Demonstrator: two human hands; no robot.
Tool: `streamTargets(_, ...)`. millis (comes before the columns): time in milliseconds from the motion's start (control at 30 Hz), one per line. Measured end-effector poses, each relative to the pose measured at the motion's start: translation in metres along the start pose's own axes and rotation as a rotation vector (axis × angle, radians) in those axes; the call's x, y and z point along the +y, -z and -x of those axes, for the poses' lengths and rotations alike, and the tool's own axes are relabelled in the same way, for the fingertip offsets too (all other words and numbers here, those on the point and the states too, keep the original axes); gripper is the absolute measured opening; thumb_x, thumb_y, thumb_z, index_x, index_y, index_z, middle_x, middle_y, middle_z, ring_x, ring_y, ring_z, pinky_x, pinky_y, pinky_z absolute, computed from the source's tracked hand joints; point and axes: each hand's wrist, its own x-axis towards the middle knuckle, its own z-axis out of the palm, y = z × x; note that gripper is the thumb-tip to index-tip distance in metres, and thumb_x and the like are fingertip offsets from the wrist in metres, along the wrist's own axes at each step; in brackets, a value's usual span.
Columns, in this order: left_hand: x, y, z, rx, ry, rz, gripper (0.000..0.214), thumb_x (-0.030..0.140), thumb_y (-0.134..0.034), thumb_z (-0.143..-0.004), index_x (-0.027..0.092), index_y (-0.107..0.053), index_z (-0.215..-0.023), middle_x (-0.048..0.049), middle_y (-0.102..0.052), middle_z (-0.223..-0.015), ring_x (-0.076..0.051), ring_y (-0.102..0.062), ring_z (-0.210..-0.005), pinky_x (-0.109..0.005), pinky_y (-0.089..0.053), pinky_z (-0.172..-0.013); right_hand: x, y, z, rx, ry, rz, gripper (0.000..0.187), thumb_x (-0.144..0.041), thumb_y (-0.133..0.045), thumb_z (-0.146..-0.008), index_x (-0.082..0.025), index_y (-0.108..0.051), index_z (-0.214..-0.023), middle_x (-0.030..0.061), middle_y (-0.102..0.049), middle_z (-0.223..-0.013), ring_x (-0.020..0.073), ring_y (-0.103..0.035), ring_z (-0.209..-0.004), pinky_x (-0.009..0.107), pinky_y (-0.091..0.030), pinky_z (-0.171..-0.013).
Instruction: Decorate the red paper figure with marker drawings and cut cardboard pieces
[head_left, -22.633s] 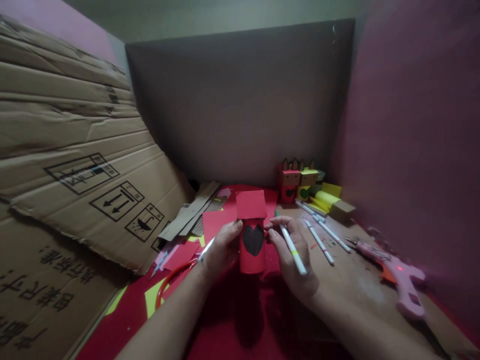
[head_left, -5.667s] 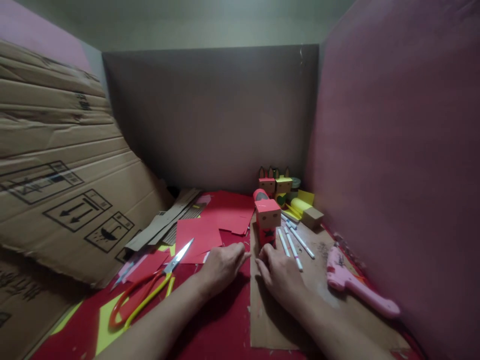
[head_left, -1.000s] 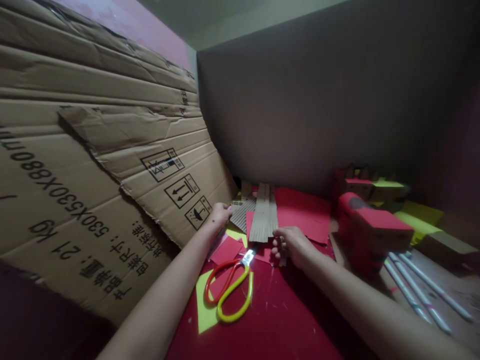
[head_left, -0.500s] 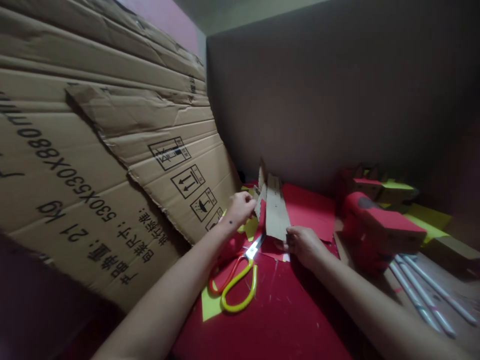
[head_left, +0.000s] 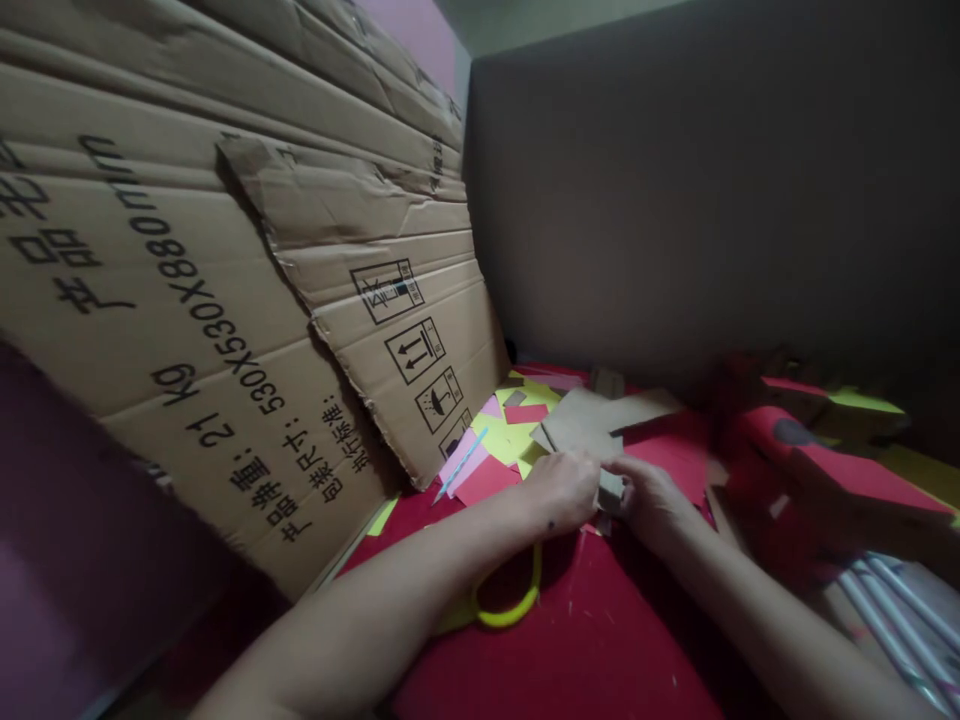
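Note:
My left hand (head_left: 566, 490) and my right hand (head_left: 651, 497) meet over the red table cover (head_left: 600, 650), both closed on the near end of some brown cardboard pieces (head_left: 592, 425) that lie flat and stretch away from me. The fingertips of the two hands almost touch. Under my left forearm the yellow loop of the scissors (head_left: 510, 605) shows; the blades are hidden. Red, yellow and pink paper scraps (head_left: 499, 450) lie just left of the cardboard pieces.
A big printed cardboard sheet (head_left: 225, 300) leans along the left. A dark board (head_left: 712, 200) closes the back. At the right stand red paper block figures (head_left: 810, 470), blurred, with white markers (head_left: 900, 610) beside them at the lower right.
The cardboard pieces, held upright half a second ago, now lie flat. My left hand has come right to meet my right hand at their near end. The view has swung left.

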Motion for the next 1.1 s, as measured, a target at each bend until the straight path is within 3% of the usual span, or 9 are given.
streamTargets(100,-0.015,0.018,-0.007,0.015,0.007,0.027,0.022,0.025,-0.051,-0.093,0.02,-0.069,-0.103,-0.0069,-0.072,-0.102,-0.023,-0.067,-0.099,-0.034,-0.052,-0.088,0.0,-0.003,-0.005,0.057,-0.046,0.045,0.012,-0.019,-0.071,-0.069,-0.015,-0.061,-0.071,0.0026,-0.061,-0.051,0.0165,-0.059,-0.042,0.028,-0.049,-0.043)
streamTargets(167,-0.033,0.035,-0.02,0.069,0.087,0.033,0.024,0.025,-0.046,-0.097,0.018,-0.066,-0.108,-0.0077,-0.069,-0.109,-0.021,-0.064,-0.103,-0.037,-0.05,-0.093,0.002,-0.006,-0.008,0.093,-0.063,0.077,0.011,-0.018,-0.072,-0.075,-0.012,-0.063,-0.078,0.0033,-0.063,-0.056,0.0156,-0.06,-0.045,0.026,-0.049,-0.044)
streamTargets(233,-0.055,0.049,-0.038,0.107,0.186,0.036,0.03,0.034,-0.057,-0.094,0.017,-0.059,-0.119,-0.0095,-0.061,-0.122,-0.022,-0.062,-0.103,-0.044,-0.053,-0.088,0.004,-0.009,-0.01,0.109,-0.079,0.096,0.014,-0.021,-0.069,-0.083,-0.011,-0.064,-0.091,0.0052,-0.067,-0.073,0.0152,-0.064,-0.058,0.027,-0.053,-0.053)
streamTargets(300,-0.076,0.056,-0.058,0.113,0.295,0.037,0.033,0.033,-0.059,-0.092,0.018,-0.057,-0.122,-0.0096,-0.06,-0.124,-0.023,-0.062,-0.104,-0.043,-0.054,-0.086,0.006,-0.011,-0.01,0.108,-0.096,0.101,0.023,-0.027,-0.063,-0.091,-0.012,-0.062,-0.107,0.0075,-0.068,-0.098,0.0169,-0.067,-0.078,0.032,-0.057,-0.068)
streamTargets(400,-0.101,0.053,-0.085,0.109,0.412,0.073,0.036,0.033,-0.062,-0.09,0.018,-0.057,-0.123,-0.009,-0.059,-0.123,-0.024,-0.062,-0.106,-0.042,-0.054,-0.086,0.006,-0.011,-0.008,0.102,-0.104,0.091,0.032,-0.032,-0.059,-0.094,-0.015,-0.058,-0.121,0.0092,-0.062,-0.119,0.0212,-0.065,-0.098,0.041,-0.056,-0.082)
streamTargets(600,-0.12,0.031,-0.113,0.072,0.503,0.213,0.037,0.033,-0.065,-0.088,0.019,-0.058,-0.122,-0.0073,-0.06,-0.121,-0.027,-0.061,-0.109,-0.041,-0.053,-0.085,0.005,-0.006,-0.008,0.098,-0.082,0.073,0.032,-0.031,-0.06,-0.093,-0.015,-0.058,-0.121,0.0094,-0.062,-0.12,0.0216,-0.065,-0.099,0.041,-0.056,-0.082)
streamTargets(800,-0.124,0.033,-0.109,0.135,0.536,0.346,0.035,0.034,-0.059,-0.092,0.016,-0.057,-0.122,-0.0094,-0.06,-0.123,-0.024,-0.062,-0.104,-0.044,-0.054,-0.086,0.004,-0.006,-0.004,0.098,-0.086,0.078,0.032,-0.031,-0.06,-0.093,-0.015,-0.057,-0.121,0.0094,-0.062,-0.12,0.0219,-0.064,-0.099,0.042,-0.056,-0.083)
streamTargets(1100,-0.114,0.088,-0.065,0.399,0.46,0.297,0.033,0.034,-0.059,-0.092,0.018,-0.058,-0.121,-0.009,-0.059,-0.125,-0.024,-0.061,-0.105,-0.043,-0.054,-0.086,0.003,-0.007,-0.003,0.069,-0.079,0.066,0.034,-0.032,-0.06,-0.093,-0.016,-0.057,-0.123,0.01,-0.06,-0.123,0.023,-0.063,-0.103,0.043,-0.055,-0.085)
